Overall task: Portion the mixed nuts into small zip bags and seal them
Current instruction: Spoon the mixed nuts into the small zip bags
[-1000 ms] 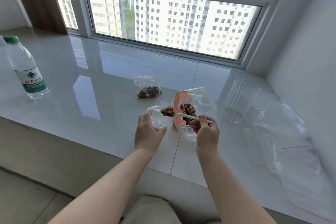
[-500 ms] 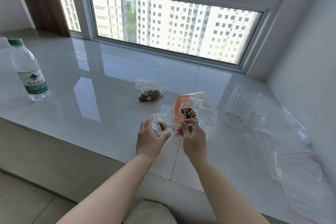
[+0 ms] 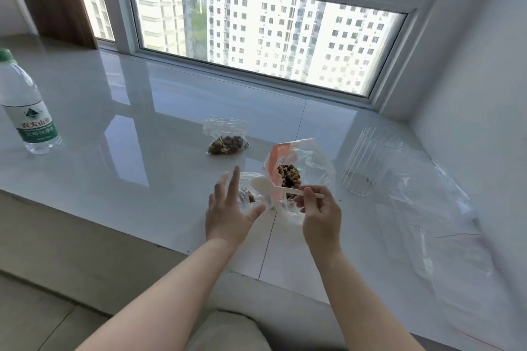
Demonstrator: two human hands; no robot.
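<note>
**A:** Mid-portioning by the look of it. Right hand (image 3: 320, 208) pinching the white spoon (image 3: 281, 188), bowl empty, over the small zip bag (image 3: 252, 194). Left hand (image 3: 229, 208) with fingers spread, steadying that bag on the surface (image 3: 128, 168).

**B:** Only a few nuts in there. Big source bag (image 3: 296, 177) just beside, mouth open. One filled bag (image 3: 226, 138) parked farther back.

**A:** Probably another scoop next: dip into the source bag, carry level, tip in. Needs the small mouth held open.

**B:** Then pressing the zip shut.
</note>
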